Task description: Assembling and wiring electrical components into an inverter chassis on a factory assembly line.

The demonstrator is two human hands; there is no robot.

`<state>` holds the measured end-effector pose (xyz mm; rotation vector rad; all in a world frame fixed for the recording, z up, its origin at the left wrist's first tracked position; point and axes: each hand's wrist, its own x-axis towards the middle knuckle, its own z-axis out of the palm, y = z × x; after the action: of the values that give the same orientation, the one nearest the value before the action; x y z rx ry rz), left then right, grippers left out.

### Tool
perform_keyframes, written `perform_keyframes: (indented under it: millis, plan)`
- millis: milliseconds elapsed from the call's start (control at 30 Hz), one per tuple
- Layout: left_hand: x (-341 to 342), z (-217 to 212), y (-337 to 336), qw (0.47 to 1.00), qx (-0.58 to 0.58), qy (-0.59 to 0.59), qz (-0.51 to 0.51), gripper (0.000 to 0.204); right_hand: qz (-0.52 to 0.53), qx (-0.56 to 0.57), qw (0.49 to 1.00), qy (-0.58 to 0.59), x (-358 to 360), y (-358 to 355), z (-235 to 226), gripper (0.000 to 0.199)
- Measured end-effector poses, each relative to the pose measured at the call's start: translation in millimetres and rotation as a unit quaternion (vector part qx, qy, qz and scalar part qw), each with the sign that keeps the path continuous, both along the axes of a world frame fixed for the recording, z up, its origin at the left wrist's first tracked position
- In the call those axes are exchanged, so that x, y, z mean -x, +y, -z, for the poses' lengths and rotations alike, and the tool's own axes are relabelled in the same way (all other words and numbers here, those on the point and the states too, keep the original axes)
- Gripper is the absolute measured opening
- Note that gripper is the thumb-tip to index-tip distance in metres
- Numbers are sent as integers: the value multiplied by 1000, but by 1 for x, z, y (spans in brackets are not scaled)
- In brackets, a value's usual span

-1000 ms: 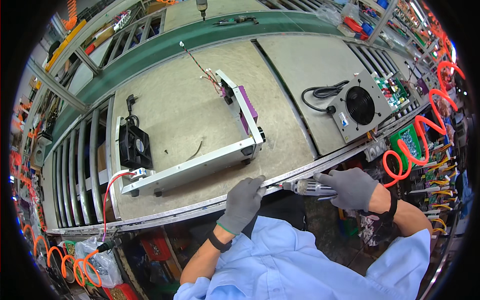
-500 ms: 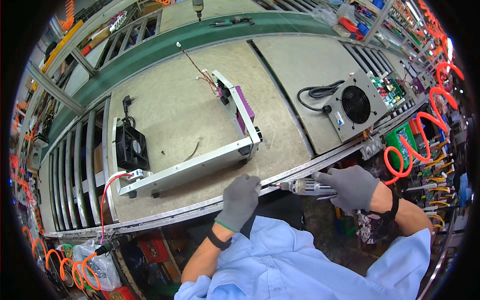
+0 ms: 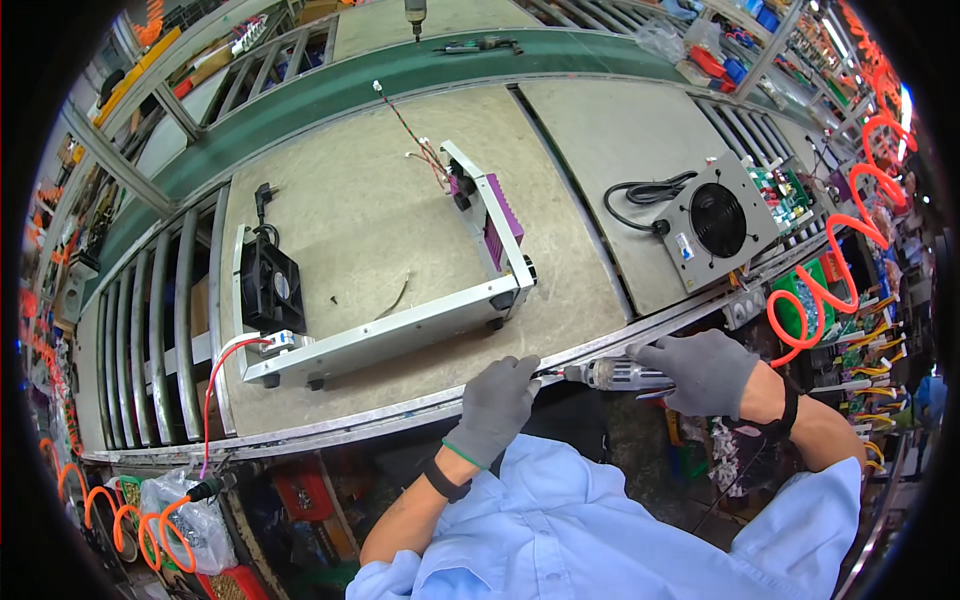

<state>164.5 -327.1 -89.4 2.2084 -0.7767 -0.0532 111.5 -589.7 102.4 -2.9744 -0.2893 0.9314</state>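
My right hand (image 3: 708,372), in a grey glove, grips a power screwdriver (image 3: 618,375) with a clear, silvery body, held level along the bench's front edge. Its bit points left, toward my left hand (image 3: 497,402), also gloved. The left fingers are pinched together at the bit's tip; whatever they hold is too small to make out. Just beyond them, a metal chassis frame (image 3: 400,326) stands on the bench. A black fan (image 3: 270,288) sits at its left end, and a purple finned part (image 3: 503,225) with thin wires at its right end.
On the right stands a grey fan panel (image 3: 712,225) with a coiled black cable (image 3: 640,190) and a green circuit board (image 3: 785,190). A small screw (image 3: 334,300) lies inside the frame. Orange coiled hoses (image 3: 820,300) hang at right. Metal rollers (image 3: 165,330) are at left.
My left hand has moved slightly right, its fingertips now at the screwdriver's bit. My right hand and the screwdriver stay almost in place. The whole bench scene has shifted a little right in view.
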Motion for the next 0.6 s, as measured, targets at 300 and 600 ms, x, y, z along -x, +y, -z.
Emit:
perform_keyframes:
  millis: [300, 600]
  plan:
    - [-1, 5, -7, 999, -43, -24, 14, 16, -11, -10, 1000, -17, 1, 3, -5, 62]
    - [-24, -22, 40, 884, 215, 403, -100, 19, 0, -7, 1000, 12, -5, 6, 5, 61]
